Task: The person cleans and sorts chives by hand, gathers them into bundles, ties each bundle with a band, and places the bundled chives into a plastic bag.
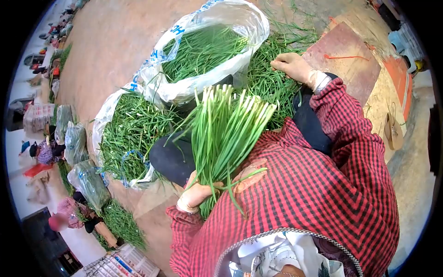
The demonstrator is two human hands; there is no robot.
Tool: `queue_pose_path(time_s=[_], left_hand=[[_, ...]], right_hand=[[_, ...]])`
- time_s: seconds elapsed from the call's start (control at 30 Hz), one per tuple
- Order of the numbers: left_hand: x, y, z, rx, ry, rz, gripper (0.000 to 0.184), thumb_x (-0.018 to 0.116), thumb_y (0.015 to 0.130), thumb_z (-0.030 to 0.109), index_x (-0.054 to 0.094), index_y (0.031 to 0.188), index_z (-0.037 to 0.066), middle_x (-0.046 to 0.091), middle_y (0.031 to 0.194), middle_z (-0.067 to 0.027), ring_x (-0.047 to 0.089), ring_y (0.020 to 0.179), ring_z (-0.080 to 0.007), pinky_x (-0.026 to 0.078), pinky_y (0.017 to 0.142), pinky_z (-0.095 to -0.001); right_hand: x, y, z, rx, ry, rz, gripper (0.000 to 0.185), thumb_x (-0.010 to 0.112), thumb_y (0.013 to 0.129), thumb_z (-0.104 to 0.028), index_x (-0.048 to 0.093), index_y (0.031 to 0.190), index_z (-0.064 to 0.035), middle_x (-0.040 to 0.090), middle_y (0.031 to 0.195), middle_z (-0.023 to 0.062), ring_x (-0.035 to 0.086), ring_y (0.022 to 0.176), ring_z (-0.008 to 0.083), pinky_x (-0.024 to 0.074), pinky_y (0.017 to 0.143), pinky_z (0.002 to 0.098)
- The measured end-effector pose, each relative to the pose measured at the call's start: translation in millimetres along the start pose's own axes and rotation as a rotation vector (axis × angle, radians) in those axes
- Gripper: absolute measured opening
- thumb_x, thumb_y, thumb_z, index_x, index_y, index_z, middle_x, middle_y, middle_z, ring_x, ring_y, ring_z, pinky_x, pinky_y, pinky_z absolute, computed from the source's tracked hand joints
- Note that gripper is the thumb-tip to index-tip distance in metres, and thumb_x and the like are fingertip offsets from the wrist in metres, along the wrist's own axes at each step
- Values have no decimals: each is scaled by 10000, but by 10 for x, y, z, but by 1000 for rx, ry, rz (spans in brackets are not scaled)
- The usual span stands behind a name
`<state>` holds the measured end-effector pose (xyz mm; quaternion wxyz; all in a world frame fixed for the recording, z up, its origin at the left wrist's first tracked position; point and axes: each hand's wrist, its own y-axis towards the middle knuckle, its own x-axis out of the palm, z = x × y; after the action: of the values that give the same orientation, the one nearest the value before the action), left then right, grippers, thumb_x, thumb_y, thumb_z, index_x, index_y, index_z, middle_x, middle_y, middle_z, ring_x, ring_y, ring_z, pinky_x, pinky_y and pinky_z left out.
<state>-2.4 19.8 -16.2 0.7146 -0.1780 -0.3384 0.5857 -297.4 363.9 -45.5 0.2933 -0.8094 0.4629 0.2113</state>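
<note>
My left hand (199, 192), in a thin pale glove, is wrapped round the lower leaves of a thick bunch of garlic chives (226, 134). The pale cut ends of the bunch fan out away from me, above my lap. My right hand (294, 68), gloved too, is at the edge of a loose heap of chives (272, 78) to the right. Its fingers are curled down and closed; whatever is between them is hidden. Ahead, an open white plastic bag (210, 83) holds long, neatly laid chives. Loose, tangled greens (134, 134) lie on plastic at the left.
A reddish board (344, 60) with an orange string lies right of the heap, near a sandal (393, 131). Along the left are filled plastic bags (90, 184), a green pile (121, 221), a crate (124, 263) and other people (69, 212) sitting.
</note>
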Motion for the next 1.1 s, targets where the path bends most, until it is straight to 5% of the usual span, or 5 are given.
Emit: queue_pose_path(time_s=[0.13, 0.5, 0.73, 0.87, 1.1], left_hand=[[61, 21, 117, -22, -56, 34, 450, 719, 754, -51, 585, 1180, 2, 662, 1073, -46, 627, 924, -149, 518, 811, -297], [90, -36, 205, 102, 322, 175, 484, 663, 747, -50, 562, 1218, 4, 659, 1097, -54, 607, 978, -150, 491, 859, -295], [318, 186, 365, 121, 858, 284, 627, 659, 712, 79, 521, 1323, 117, 698, 994, -134, 675, 900, -247, 508, 815, -343], [371, 242, 381, 107, 1071, 277, 658, 655, 701, 139, 505, 1340, 192, 669, 982, -203, 625, 885, -427, 505, 756, -458], [258, 127, 206, 216, 1240, 370, 656, 675, 753, 196, 473, 1377, 192, 659, 1043, -151, 640, 933, -359, 512, 760, -436]], right_hand=[[143, -345, -292, -184, 310, -317, 715, 686, 875, -323, 349, 1471, -118, 468, 1395, 85, 586, 1018, 161, 532, 772, 340], [-26, -58, -385, 20, 189, -12, 320, 548, 975, -259, 580, 1172, -9, 589, 762, 31, 562, 719, 88, 475, 663, 237], [567, -331, -1383, -665, -707, -69, 1013, 623, 777, -649, 335, 1403, 94, 438, 1384, 302, 401, 1309, 438, 219, 1148, 474], [1072, -114, -1475, -390, -630, -595, 792, 613, 798, -585, 487, 1273, 36, 654, 1032, 253, 614, 1011, 426, 414, 980, 471], [1146, -52, -1018, -492, -250, -129, 247, 535, 939, -289, 604, 1078, -96, 642, 822, 190, 629, 795, 379, 495, 697, 444]])
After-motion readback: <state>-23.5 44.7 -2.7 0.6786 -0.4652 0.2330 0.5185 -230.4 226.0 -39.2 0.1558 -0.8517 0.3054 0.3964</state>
